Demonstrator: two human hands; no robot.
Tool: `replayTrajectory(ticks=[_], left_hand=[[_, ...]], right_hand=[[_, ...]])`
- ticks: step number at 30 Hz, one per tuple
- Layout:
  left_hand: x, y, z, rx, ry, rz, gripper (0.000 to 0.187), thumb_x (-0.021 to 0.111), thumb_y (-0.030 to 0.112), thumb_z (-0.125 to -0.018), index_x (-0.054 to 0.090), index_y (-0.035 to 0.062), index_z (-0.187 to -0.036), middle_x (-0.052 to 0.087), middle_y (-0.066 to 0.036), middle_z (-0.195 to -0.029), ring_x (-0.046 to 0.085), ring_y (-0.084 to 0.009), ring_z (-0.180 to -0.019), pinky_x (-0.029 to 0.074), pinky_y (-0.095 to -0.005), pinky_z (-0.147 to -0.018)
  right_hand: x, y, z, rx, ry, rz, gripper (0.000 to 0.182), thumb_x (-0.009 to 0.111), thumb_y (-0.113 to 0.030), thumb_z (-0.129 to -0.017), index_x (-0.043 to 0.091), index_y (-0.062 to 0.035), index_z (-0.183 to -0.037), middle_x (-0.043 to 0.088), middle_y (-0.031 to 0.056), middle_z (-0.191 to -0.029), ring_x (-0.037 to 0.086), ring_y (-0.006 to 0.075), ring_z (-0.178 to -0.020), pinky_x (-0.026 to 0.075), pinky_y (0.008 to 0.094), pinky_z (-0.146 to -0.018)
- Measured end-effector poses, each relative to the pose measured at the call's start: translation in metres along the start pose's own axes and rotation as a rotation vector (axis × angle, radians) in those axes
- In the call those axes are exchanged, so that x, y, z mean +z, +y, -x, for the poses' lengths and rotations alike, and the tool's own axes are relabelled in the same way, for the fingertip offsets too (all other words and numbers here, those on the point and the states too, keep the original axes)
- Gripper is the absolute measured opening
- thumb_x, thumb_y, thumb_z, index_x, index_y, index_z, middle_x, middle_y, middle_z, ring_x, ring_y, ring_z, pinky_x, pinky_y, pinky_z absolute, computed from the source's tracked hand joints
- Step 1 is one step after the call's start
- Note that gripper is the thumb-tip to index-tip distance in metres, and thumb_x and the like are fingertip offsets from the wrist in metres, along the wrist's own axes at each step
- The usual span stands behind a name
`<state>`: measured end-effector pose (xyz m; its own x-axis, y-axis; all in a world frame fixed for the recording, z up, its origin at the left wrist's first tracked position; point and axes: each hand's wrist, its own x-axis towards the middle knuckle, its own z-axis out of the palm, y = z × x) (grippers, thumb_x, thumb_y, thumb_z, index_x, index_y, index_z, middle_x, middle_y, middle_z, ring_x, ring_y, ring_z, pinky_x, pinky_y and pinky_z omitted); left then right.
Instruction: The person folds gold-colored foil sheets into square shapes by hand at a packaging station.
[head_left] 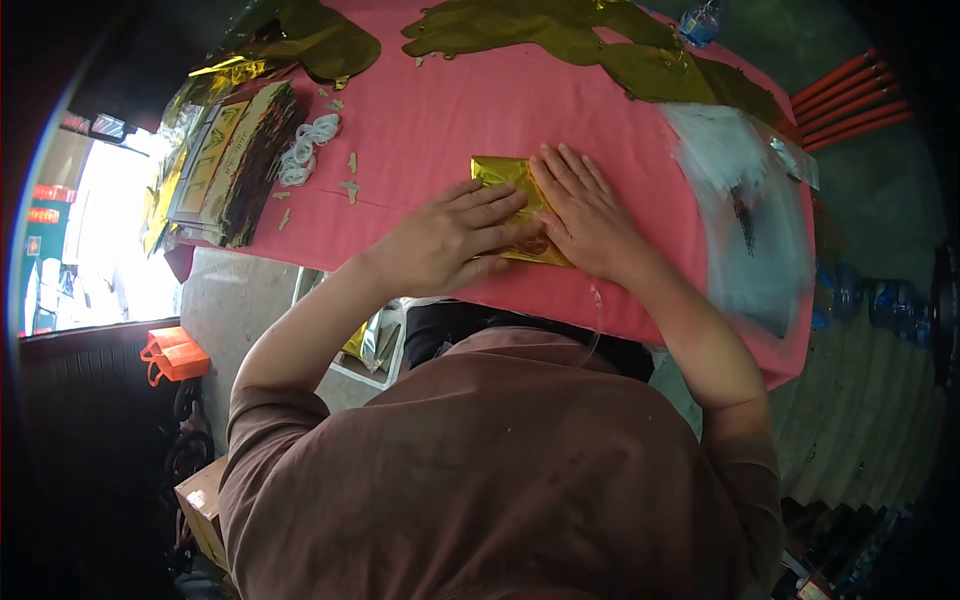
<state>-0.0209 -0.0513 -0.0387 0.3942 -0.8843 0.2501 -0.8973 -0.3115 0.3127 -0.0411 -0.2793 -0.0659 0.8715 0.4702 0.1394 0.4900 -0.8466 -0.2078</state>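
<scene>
The shiny gold foil sheet (512, 205), folded into a small flat rectangle, lies on the pink worktop (440, 110) near its front edge. Its surface is glossy and a little wrinkled. Both hands cover most of it, so only the upper left part and a strip of the lower edge are visible.

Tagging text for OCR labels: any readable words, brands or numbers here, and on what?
None readable.
Stack of gold-and-black printed packets: patterned print, too blurred to read.
Red signs outside, far left: marks too small.
Folded gold foil sheet under left hand and right hand: no text shows.
</scene>
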Motion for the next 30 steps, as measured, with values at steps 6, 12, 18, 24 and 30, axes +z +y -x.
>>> replayTrajectory(ticks=[6, 12, 18, 24, 30], left_hand=[[-0.005, 0.007, 0.004, -0.033, -0.173, -0.057, 0.052, 0.048, 0.036, -0.089, 0.042, 0.0137, -0.135, 0.028, -0.016, -0.145, 0.025, -0.0297, -0.135, 0.018, -0.0464, -0.110], [-0.005, 0.012, 0.010, -0.075, -0.198, -0.066, 0.056, 0.048, 0.041, -0.088, 0.039, 0.0145, -0.136, 0.022, -0.014, -0.147, 0.020, -0.0280, -0.137, 0.015, -0.0481, -0.110], [-0.014, 0.006, 0.015, -0.062, -0.119, 0.136, 0.048, 0.050, 0.038, -0.089, 0.049, 0.0114, -0.128, 0.039, -0.015, -0.138, 0.033, -0.0288, -0.131, 0.014, -0.0506, -0.110], [-0.022, -0.041, 0.003, -0.287, 0.280, 0.251, 0.021, 0.060, 0.008, -0.082, 0.064, 0.0037, -0.103, 0.061, -0.011, -0.108, 0.058, -0.0280, -0.100, 0.045, -0.0390, -0.088], [-0.012, -0.064, -0.007, -0.039, 0.209, 0.062, 0.023, 0.063, 0.004, -0.077, 0.065, 0.0059, -0.100, 0.063, -0.011, -0.095, 0.059, -0.0282, -0.090, 0.050, -0.0352, -0.078]], right_hand=[[0.002, 0.001, 0.000, -0.019, 0.022, 0.016, 0.056, 0.042, -0.028, -0.093, 0.027, -0.0012, -0.140, 0.025, 0.0172, -0.145, 0.019, 0.0294, -0.137, 0.012, 0.0414, -0.112], [-0.001, 0.001, 0.000, -0.033, 0.032, 0.027, 0.057, 0.043, -0.028, -0.091, 0.027, -0.0011, -0.139, 0.025, 0.0175, -0.145, 0.020, 0.0296, -0.136, 0.012, 0.0414, -0.112], [-0.002, -0.001, 0.000, -0.018, 0.011, 0.030, 0.058, 0.043, -0.028, -0.091, 0.027, -0.0014, -0.140, 0.025, 0.0176, -0.145, 0.019, 0.0297, -0.136, 0.012, 0.0415, -0.112], [-0.003, -0.001, 0.000, -0.009, -0.006, 0.028, 0.057, 0.043, -0.029, -0.092, 0.027, -0.0013, -0.139, 0.025, 0.0178, -0.145, 0.020, 0.0303, -0.136, 0.012, 0.0418, -0.112], [-0.002, -0.001, -0.001, -0.020, 0.004, 0.036, 0.057, 0.043, -0.029, -0.091, 0.028, -0.0011, -0.139, 0.025, 0.0178, -0.145, 0.020, 0.0307, -0.136, 0.012, 0.0419, -0.112]])
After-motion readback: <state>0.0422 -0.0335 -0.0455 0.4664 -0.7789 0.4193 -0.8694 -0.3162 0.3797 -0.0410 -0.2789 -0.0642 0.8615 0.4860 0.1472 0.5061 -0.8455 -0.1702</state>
